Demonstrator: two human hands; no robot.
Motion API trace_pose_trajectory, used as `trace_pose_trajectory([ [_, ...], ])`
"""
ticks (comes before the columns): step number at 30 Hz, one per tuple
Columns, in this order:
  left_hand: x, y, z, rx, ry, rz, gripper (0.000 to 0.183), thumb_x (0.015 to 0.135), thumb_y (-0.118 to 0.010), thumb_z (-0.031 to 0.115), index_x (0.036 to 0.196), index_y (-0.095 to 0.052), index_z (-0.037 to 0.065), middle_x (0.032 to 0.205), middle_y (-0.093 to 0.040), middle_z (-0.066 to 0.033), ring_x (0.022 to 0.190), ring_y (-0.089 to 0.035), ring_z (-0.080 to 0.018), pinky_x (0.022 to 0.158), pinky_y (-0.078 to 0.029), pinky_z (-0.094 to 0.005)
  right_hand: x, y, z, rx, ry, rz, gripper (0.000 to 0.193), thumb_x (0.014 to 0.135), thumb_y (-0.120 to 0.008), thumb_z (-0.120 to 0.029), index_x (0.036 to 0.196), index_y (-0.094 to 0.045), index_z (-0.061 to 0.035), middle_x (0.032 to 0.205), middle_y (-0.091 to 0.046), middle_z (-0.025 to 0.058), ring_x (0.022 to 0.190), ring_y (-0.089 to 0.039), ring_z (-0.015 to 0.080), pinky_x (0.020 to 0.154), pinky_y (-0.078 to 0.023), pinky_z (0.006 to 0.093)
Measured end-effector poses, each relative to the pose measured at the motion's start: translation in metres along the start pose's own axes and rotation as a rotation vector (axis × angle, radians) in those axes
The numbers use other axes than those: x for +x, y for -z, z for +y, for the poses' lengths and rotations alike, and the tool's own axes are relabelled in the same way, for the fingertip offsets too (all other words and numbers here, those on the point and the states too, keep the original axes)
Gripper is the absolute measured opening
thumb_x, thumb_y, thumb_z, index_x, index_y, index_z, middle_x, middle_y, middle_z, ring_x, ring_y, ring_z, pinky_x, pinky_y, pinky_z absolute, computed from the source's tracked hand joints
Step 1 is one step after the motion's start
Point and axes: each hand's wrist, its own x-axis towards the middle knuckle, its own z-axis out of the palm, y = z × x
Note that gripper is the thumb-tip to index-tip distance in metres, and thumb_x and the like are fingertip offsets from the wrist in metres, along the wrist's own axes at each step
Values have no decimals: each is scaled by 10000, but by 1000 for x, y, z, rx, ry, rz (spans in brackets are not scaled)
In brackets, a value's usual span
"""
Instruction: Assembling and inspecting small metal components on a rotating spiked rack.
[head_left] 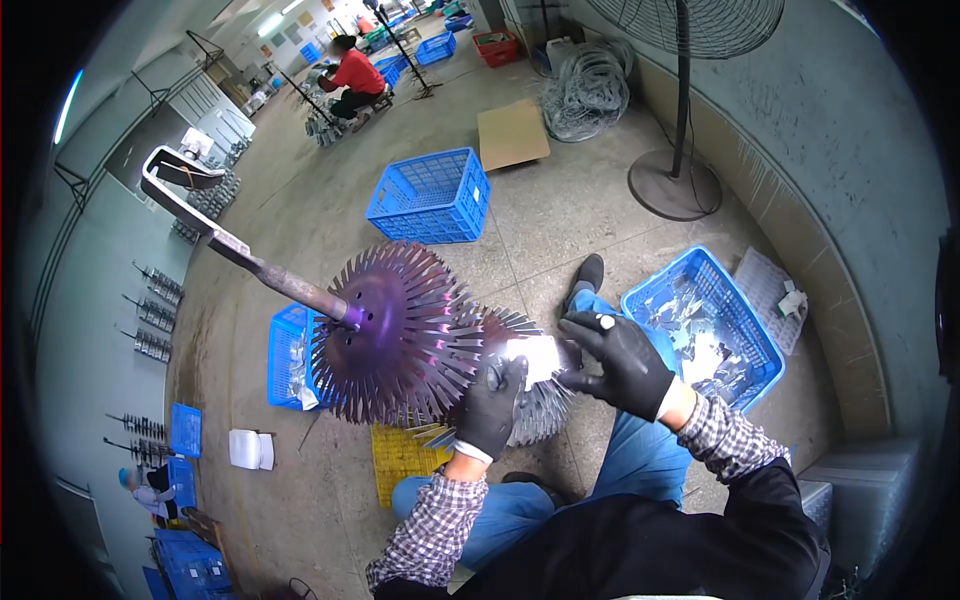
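In black gloves, both my hands work beside a round rack (385, 330) of radiating metal prongs with a purple sheen. My left hand (487, 408) is closed, its thumb pressing a small, brightly shining flat metal piece (535, 357). At that piece's right end, my right hand (628, 362) curls thumb and fingers around the edge; glare hides the exact contact. Behind the piece spreads a lower tier of grey metal prongs (545, 412). From the purple tier a metal rod (295, 288) slants up left and ends in a bent hook (170, 175).
Right of my leg stands a blue crate (765, 375) holding shiny flat pieces. Another blue crate (430, 200) sits ahead, near flat cardboard (512, 135) and coiled wire (588, 92). A pedestal fan (675, 185) stands far right. A yellow crate (392, 465) lies under the rack.
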Motion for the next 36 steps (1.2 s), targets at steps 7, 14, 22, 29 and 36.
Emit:
trace_pose_trajectory([
  [7, -6, -33, 18, -442, 138, -262, 247, 1097, -642, 204, 1292, -685, 58, 948, -749, -27, 747, -634, -66, 634, -501, -226, -12, -5, -25, -271, -29, -304, 299, 917, -777, -208, 1157, -734, -35, 942, -737, 123, 715, -670, 313, 658, -529, 362],
  [14, 1, -25, -11, 79, -190, -53, 318, 1110, -602, 223, 1375, -680, 65, 1031, -765, -71, 788, -654, -138, 712, -528, -281, -45, -15, 25, 241, -609, -197, 320, 992, -757, -312, 882, -754, -11, 701, -672, 89, 568, -580, 231, 558, -481, 351],
  [22, 13, 19, -28, 316, -276, 35, 318, 1109, -573, 146, 1403, -670, 70, 1242, -733, -77, 962, -681, -162, 877, -561, -325, -66, -25, 39, 609, -1140, -260, 448, 983, -795, -403, 830, -755, 16, 653, -644, 42, 552, -532, 121, 524, -433, 291],
  [29, 23, 23, -50, 563, -429, 12, 326, 1065, -625, 97, 1385, -676, 65, 1269, -689, -127, 1080, -679, -260, 974, -543, -377, -103, -77, 26, 480, -861, -130, 339, 1003, -773, -315, 1001, -776, 24, 851, -731, 90, 678, -613, 149, 633, -496, 297],
  [36, 21, 24, -43, 644, -409, -10, 341, 1032, -658, 70, 1373, -678, 59, 1235, -667, -135, 1079, -675, -310, 974, -546, -389, -114, -130, 26, 541, -713, -74, 233, 992, -739, -216, 1114, -762, -19, 1105, -761, 153, 856, -686, 278, 792, -534, 370],
])
